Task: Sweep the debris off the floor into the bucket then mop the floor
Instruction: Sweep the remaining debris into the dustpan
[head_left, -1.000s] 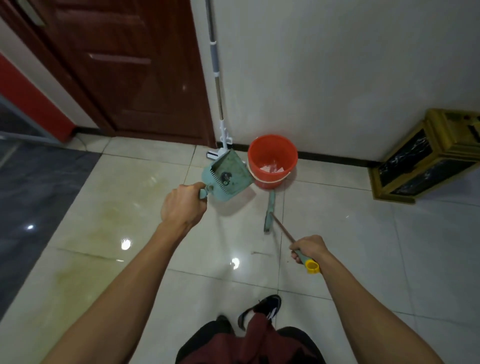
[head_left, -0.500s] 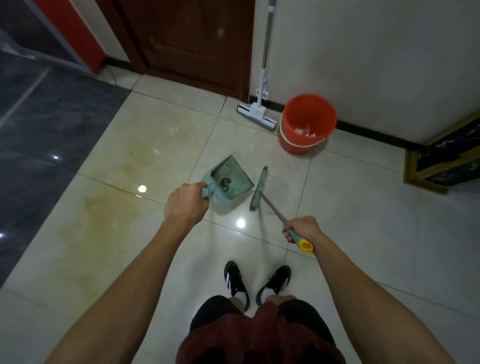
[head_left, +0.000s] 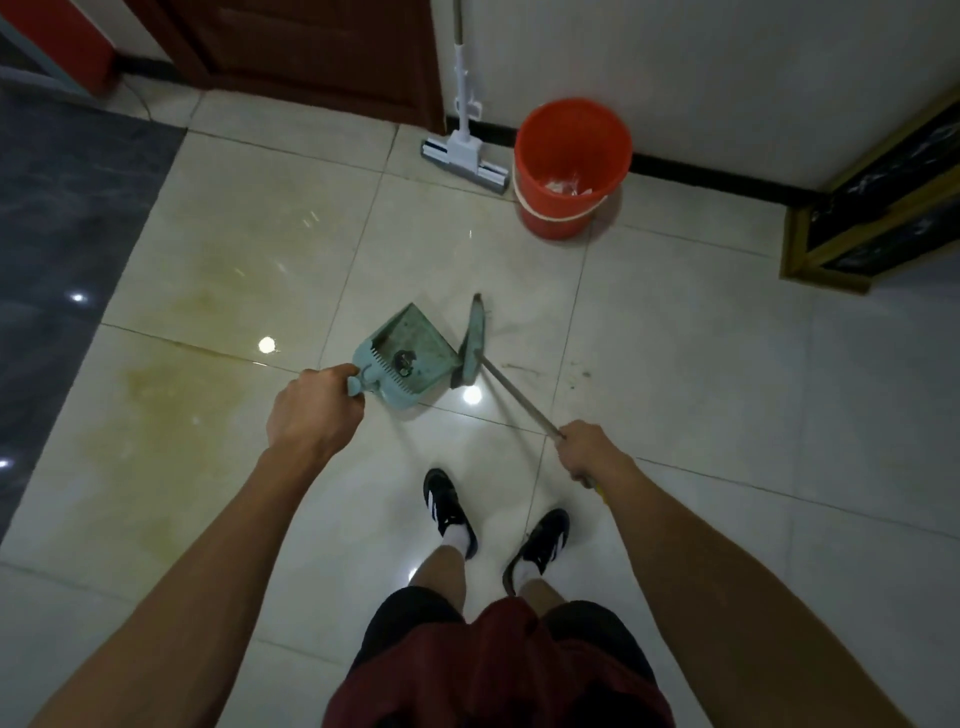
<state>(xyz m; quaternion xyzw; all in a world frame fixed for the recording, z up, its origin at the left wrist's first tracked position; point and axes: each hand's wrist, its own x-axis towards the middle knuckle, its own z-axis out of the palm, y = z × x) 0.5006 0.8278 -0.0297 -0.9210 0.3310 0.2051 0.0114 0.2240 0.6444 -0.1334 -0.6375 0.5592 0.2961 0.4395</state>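
Note:
My left hand (head_left: 311, 413) grips the handle of a pale green dustpan (head_left: 405, 358), held low over the tiled floor with a small dark clump of debris inside. My right hand (head_left: 587, 449) grips the thin handle of a green broom (head_left: 472, 345), whose head stands right beside the dustpan's right edge. An orange bucket (head_left: 571, 166) with some white scraps inside stands by the wall, well beyond the dustpan. A white sponge mop (head_left: 462, 150) leans against the wall just left of the bucket. Faint specks of debris (head_left: 576, 374) lie on the tile right of the broom.
A dark wooden door (head_left: 311, 47) is at the top left. A gold-framed dark box (head_left: 883, 208) sits on the floor at the right. Dark grey flooring (head_left: 62, 208) borders the tiles on the left. My shoes (head_left: 447, 506) stand below the dustpan.
I have stepped back from the bucket. The dustpan has come down from beside the bucket's rim to near the floor, and the broom head now sits against the dustpan.

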